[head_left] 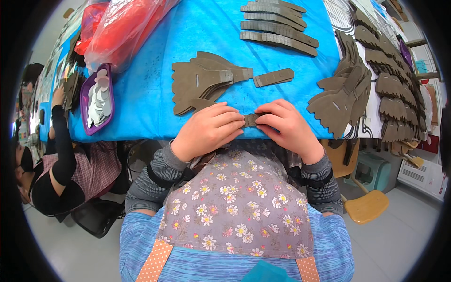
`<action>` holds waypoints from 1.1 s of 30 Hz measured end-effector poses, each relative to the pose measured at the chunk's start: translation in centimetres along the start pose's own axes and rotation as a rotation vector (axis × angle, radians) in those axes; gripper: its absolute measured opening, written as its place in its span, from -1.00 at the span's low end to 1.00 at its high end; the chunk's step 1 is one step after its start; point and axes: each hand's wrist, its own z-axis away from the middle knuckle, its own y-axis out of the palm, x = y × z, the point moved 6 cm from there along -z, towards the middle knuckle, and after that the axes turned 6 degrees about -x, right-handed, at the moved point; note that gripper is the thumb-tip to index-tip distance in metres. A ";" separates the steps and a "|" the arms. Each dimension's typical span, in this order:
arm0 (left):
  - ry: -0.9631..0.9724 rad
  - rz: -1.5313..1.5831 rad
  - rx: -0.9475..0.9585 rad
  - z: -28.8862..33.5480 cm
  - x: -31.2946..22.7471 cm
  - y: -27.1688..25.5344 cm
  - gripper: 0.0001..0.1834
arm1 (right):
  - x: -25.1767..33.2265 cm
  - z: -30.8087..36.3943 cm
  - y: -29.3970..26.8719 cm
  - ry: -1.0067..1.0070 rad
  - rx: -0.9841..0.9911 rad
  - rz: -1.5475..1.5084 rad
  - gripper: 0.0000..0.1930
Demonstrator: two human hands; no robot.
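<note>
Right at the near edge of the desk (150, 101), this was close work: a short grey-brown strip (251, 121) sat between the two hands, just above the blue cover's border. The right hand (286, 126) had a firm pinch, fingertips and thumb drawn together on the strip's right end. Over on the other side, the left hand (209, 124) had its fingers bunched down over the left end, a closed grip too, though its thumb was out of sight, and whether the strip ran on beneath the palm I could not tell.

The step in hand looked like lining up or pressing that strip, and the next move seemed to call for level, steady fingertips at both ends.

Just beyond the hands, toward the desk's far side, lay a fanned stack of scalloped pieces (206, 77), a loose strip (277, 77) beside its narrow end. Farther up, a row of long strips (277, 40) waited; toward the right edge, a heap of scalloped pieces (336, 101). Over near the left edge, a purple tray (84, 105) carried white pieces (99, 101).
</note>
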 end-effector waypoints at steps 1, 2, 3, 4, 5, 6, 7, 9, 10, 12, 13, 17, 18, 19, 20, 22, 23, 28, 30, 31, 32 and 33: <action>0.001 0.003 -0.001 0.0 0.0 0.0 -0.74 | 0.0 0.0 0.0 0.000 -0.001 0.000 -0.84; 0.001 0.003 0.000 0.0 0.0 0.0 -0.74 | 0.1 0.1 0.0 -0.009 0.006 0.021 -0.84; 0.005 0.001 0.005 0.1 0.0 0.0 -0.73 | 0.2 0.1 0.1 -0.019 0.014 0.042 -0.85; 0.010 -0.001 0.011 0.1 -0.1 0.1 -0.73 | 0.2 0.1 0.0 -0.017 0.012 0.042 -0.85; 0.011 0.000 0.012 0.0 -0.2 0.0 -0.73 | 0.3 0.2 0.0 -0.018 0.018 0.056 -0.85; 0.011 -0.022 0.023 -0.1 -0.3 0.0 -0.69 | 0.3 0.3 0.0 -0.019 0.024 0.070 -0.86; 0.010 -0.045 0.033 -0.1 -0.3 0.0 -0.65 | 0.3 0.3 0.0 -0.018 0.022 0.069 -0.86; 0.001 -0.096 0.078 -0.2 -0.5 0.3 -0.61 | 0.2 0.5 -0.1 -0.015 0.019 0.062 -0.85; -0.007 -0.145 0.122 -0.1 -0.6 0.7 -0.56 | 0.1 0.6 -0.1 -0.012 0.017 0.062 -0.85; -0.013 -0.176 0.156 0.0 -0.7 1.0 -0.53 | -0.2 0.9 -0.2 0.010 -0.017 0.002 -0.85; -0.022 -0.207 0.188 0.1 -0.8 1.2 -0.50 | -0.1 0.9 -0.2 0.013 -0.021 0.002 -0.85; -0.006 -0.246 0.206 -0.6 -1.8 0.4 -0.50 | -0.2 1.0 -0.4 0.049 -0.040 -0.023 -0.84; 0.003 -0.198 0.219 -0.8 -1.9 0.1 -0.49 | -0.2 1.1 -0.4 0.048 -0.031 -0.024 -0.83; 0.010 -0.155 0.232 -0.9 -1.9 -0.2 -0.48 | -0.2 1.0 -0.4 0.046 -0.038 -0.021 -0.83; 0.017 -0.160 0.233 -0.9 -1.7 -0.5 -0.48 | -0.1 1.0 -0.5 0.037 -0.050 -0.025 -0.82; -0.013 0.012 0.222 -1.0 -1.1 -0.8 -0.53 | -0.1 1.1 -0.5 0.023 -0.068 -0.025 -0.82; -0.007 0.005 0.220 -1.1 -1.2 -0.6 -0.53 | -0.3 1.2 -0.7 0.044 -0.131 -0.072 -0.81; -0.292 -0.028 0.103 -2.5 0.6 0.4 -0.58 | -0.6 2.0 -2.3 0.078 -0.364 -0.062 -0.79; -0.349 0.003 0.121 -2.7 1.1 0.7 -0.60 | -0.7 2.5 -2.9 0.100 -0.491 -0.034 -0.80; -0.408 0.042 0.144 -2.7 1.5 0.9 -0.62 | -0.7 2.6 -2.8 0.095 -0.495 -0.031 -0.80; -0.403 0.038 0.142 -3.0 1.6 0.7 -0.62 | -0.7 2.8 -2.9 0.098 -0.528 -0.043 -0.81; -0.450 0.102 0.208 -3.1 1.7 0.8 -0.66 | -0.7 2.9 -3.0 0.100 -0.562 -0.056 -0.83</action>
